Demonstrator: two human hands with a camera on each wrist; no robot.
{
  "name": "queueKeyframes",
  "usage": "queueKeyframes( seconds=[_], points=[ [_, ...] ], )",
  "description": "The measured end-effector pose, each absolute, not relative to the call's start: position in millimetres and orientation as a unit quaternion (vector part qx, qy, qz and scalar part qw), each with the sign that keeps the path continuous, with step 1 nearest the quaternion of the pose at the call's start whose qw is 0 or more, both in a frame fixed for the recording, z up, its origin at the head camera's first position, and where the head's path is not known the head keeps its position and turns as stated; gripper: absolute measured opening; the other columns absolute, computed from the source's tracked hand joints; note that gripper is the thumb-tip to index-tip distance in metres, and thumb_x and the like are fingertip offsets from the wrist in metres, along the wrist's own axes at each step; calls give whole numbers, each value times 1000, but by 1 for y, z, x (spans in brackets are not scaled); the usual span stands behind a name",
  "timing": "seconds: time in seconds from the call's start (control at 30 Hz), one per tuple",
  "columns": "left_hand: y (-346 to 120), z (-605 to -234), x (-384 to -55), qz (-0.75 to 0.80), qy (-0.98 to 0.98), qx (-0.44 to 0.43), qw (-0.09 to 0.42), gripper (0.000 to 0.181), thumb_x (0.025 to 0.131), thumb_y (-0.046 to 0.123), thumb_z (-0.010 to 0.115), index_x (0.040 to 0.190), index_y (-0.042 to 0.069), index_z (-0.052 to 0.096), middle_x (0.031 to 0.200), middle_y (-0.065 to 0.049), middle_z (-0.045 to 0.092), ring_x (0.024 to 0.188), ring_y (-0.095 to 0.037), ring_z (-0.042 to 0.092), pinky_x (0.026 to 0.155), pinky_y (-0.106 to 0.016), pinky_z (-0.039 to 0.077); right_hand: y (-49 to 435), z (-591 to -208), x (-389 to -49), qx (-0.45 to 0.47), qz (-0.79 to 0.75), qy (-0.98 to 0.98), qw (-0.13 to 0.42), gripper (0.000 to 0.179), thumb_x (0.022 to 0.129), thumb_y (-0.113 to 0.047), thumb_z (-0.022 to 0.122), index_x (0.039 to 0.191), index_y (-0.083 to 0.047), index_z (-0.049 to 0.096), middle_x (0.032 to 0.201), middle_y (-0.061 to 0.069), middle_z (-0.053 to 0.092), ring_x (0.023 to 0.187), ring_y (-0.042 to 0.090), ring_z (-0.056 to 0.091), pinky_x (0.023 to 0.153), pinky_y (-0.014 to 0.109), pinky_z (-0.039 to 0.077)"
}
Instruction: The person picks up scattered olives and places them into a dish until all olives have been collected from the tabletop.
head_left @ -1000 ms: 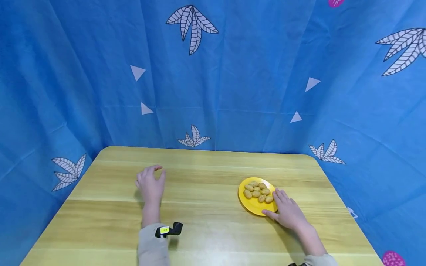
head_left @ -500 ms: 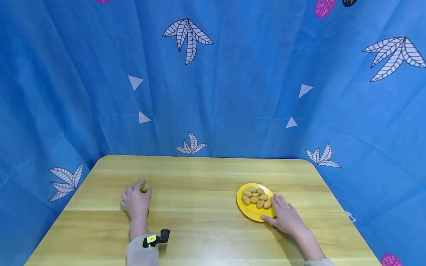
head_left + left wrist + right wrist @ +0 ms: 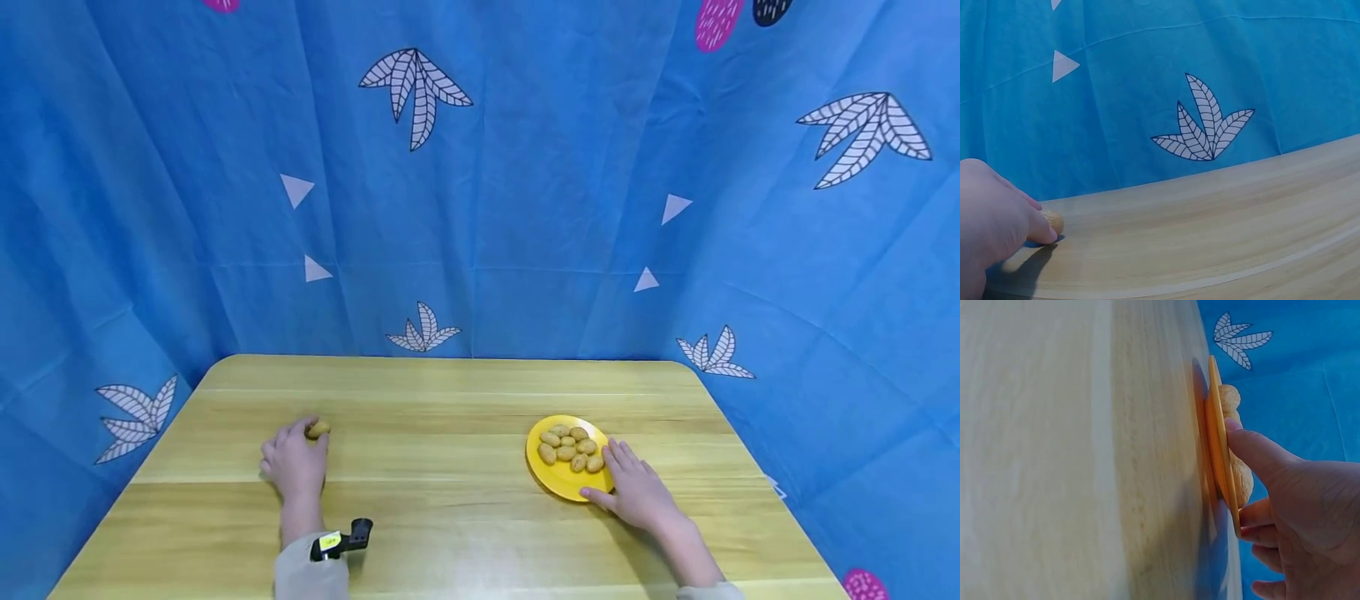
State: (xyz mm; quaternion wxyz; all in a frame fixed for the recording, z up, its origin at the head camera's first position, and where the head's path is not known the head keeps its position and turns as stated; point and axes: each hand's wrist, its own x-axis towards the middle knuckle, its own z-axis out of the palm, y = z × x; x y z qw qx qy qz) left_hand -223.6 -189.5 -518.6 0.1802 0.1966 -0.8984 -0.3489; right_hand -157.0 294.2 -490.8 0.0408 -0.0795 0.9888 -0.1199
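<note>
On the left of the table, my left hand (image 3: pixel 295 460) pinches one tan, wrinkled, walnut-like nut (image 3: pixel 318 428) between thumb and fingers. The left wrist view shows the same nut (image 3: pixel 1054 221) partly hidden behind the thumb, low over the tabletop. To the right is a round yellow plate (image 3: pixel 561 483), with several similar nuts (image 3: pixel 566 453) gathered on it. My right hand (image 3: pixel 640 493) rests at the plate's right edge, its fingers extended. In the right wrist view, the thumb (image 3: pixel 1254 447) lies over the plate's rim (image 3: pixel 1227 469) and the other fingers are at its edge.
The wooden table (image 3: pixel 420 517) has rounded far corners and meets a blue patterned curtain (image 3: pixel 480 183) behind and at both sides. A black wrist device (image 3: pixel 341 540) is strapped over the left sleeve.
My left hand has moved left, and a nut now shows between its thumb and fingers. The right hand stays at the plate. The head view has shifted slightly.
</note>
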Motion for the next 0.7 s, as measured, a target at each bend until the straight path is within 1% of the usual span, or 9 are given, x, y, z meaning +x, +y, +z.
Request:
queueKeyframes(
  seconds=[0.17, 0.4, 0.7],
  points=[
    [-191, -521, -227, -333, -903, 197, 184, 34, 91, 19, 66, 123, 7, 62, 132, -24, 55, 121, -47, 38, 92, -58, 27, 295, -491, -157, -79, -122, 988, 43, 89, 88, -56, 60, 143, 11, 37, 154, 30, 28, 143, 48, 26, 112, 63, 25],
    [-192, -520, -226, -334, -901, 195, 195, 33, 90, 20, 67, 121, 7, 62, 129, -24, 58, 119, -45, 41, 92, -57, 27, 294, -491, -158, -79, -124, 988, 49, 91, 89, -58, 58, 143, 11, 36, 154, 30, 28, 143, 48, 25, 113, 63, 24],
    [-177, -504, -225, -328, -897, 176, 237, 31, 88, 23, 69, 114, 7, 64, 123, -22, 62, 111, -42, 45, 87, -55, 30, 294, -490, -159, -80, -118, 989, 50, 91, 88, -57, 60, 143, 12, 36, 153, 31, 28, 142, 49, 25, 112, 63, 25]
  ],
)
